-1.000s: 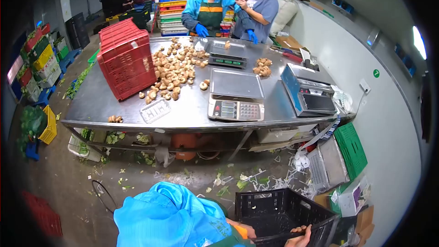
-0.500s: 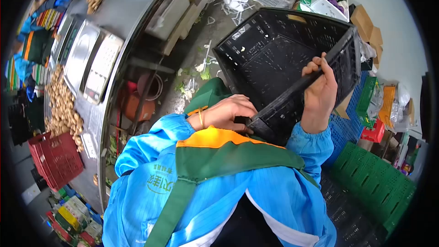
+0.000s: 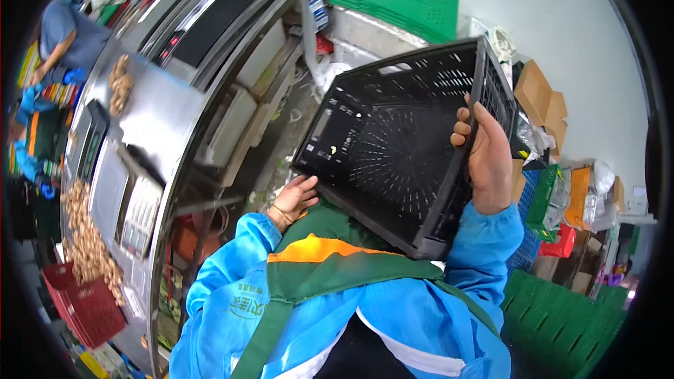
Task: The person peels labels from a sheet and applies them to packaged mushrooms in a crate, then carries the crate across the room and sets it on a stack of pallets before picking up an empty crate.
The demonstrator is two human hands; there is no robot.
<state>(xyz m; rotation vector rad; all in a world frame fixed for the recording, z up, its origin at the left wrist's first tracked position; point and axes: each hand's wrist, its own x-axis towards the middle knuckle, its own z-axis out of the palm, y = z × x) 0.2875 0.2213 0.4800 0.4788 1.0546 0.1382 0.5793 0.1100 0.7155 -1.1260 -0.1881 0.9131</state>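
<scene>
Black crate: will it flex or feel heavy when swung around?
Probably stiff: the black crate holds its boxy shape, tilted, with the right hand on one rim and the left hand at a lower corner. Likely light: perforated walls, almost nothing inside. The slotted rim should resist slipping.

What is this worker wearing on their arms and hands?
Both arms are covered by bright blue long sleeves, the left sleeve and the right sleeve, which end at the wrists. The left hand and right hand are bare, with no gloves. A thin bracelet circles the left wrist.
</scene>
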